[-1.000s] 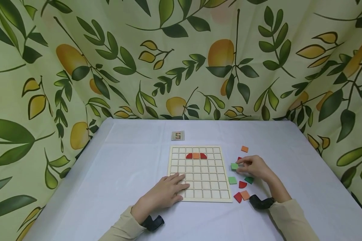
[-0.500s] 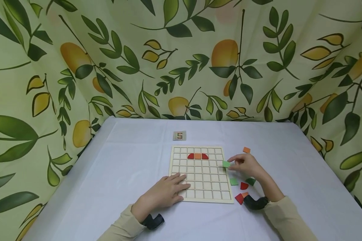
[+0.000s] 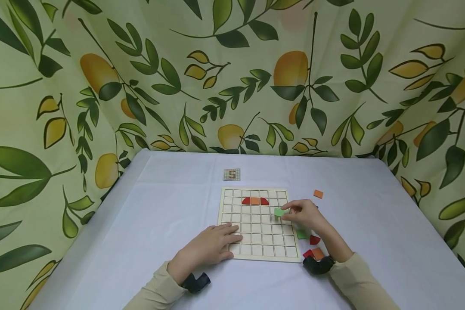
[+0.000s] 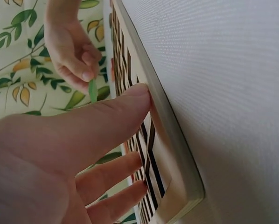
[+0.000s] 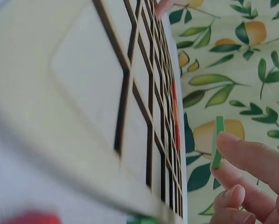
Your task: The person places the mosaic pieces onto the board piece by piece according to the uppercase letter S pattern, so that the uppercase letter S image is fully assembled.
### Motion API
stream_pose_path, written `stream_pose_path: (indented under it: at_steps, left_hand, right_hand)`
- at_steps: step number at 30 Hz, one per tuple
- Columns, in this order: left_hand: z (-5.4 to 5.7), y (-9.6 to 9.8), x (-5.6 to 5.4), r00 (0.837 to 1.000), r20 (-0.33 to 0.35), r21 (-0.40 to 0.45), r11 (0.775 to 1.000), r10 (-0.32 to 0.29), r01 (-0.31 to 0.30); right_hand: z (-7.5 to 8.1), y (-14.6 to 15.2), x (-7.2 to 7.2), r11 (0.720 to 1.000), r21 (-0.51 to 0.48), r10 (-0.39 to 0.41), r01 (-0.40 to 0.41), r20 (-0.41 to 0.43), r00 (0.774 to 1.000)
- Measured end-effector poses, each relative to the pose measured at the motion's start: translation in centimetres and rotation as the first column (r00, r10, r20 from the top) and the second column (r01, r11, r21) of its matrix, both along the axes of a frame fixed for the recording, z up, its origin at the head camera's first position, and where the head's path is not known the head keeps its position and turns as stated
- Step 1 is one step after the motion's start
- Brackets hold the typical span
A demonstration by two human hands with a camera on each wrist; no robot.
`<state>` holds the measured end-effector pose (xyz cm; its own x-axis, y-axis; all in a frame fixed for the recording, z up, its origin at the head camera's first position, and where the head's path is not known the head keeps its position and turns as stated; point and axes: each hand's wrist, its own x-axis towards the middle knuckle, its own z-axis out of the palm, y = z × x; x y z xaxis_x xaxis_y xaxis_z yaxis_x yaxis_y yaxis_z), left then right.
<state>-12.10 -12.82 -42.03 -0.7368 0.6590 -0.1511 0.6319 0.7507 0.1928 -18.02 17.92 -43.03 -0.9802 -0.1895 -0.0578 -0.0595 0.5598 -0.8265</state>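
Note:
A wooden grid board (image 3: pixel 260 238) lies on the white-covered table. My left hand (image 3: pixel 210 246) rests on its lower left corner with the fingers spread; the left wrist view shows the thumb (image 4: pixel 107 114) at the frame's edge. Above the right columns, my right hand (image 3: pixel 303 215) pinches a light green square tile (image 3: pixel 279 212) between thumb and fingertips. The right wrist view shows this tile (image 5: pixel 218 142) held edge-on, clear of the grid. In one upper row sit an orange square (image 3: pixel 255 201) and two red rounded pieces (image 3: pixel 246 201), one on each side.
Right of the board lie another light green tile (image 3: pixel 302 234), a red quarter-round piece (image 3: pixel 314 240), an orange square (image 3: pixel 317 254) and a red piece (image 3: pixel 308 254). Farther back is an orange tile (image 3: pixel 318 194). A small patterned card (image 3: pixel 232 174) lies behind the board.
My right hand has lifted the light green tile from beside the board and carried it left over the grid. My left hand has stayed on the board.

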Motion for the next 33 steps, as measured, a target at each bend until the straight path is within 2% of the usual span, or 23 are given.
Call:
stream_pose_path:
  at_steps: [5,11,16,21,33]
  left_hand:
    - [0.0,-0.1,-0.1,1.0,0.014,0.018,1.0,-0.005,0.004]
    - [0.2,-0.1,0.1,0.999,0.046,0.042,0.999,0.008,-0.01]
    - [0.1,0.0,0.0,1.0,0.027,0.044,0.999,-0.01,0.009]
    - [-0.1,0.0,0.0,0.999,0.035,0.048,0.999,-0.006,0.005]
    - [0.1,-0.2,0.0,0.999,0.027,0.062,0.998,-0.016,0.014]
  right_hand:
    - [-0.2,-1.1,-0.1,0.999,-0.045,-0.002,0.003,0.026,1.0]
    - [-0.5,-2.1,-0.3,0.998,-0.055,0.01,-0.01,0.01,1.0]
    - [-0.7,-2.9,-0.4,0.998,-0.06,0.02,-0.02,0.004,1.0]
    - [-0.8,-3.6,-0.6,0.997,-0.068,0.039,-0.041,-0.024,0.999]
    - [-0.6,-5.6,-1.3,0.997,-0.065,0.028,-0.028,-0.01,1.0]
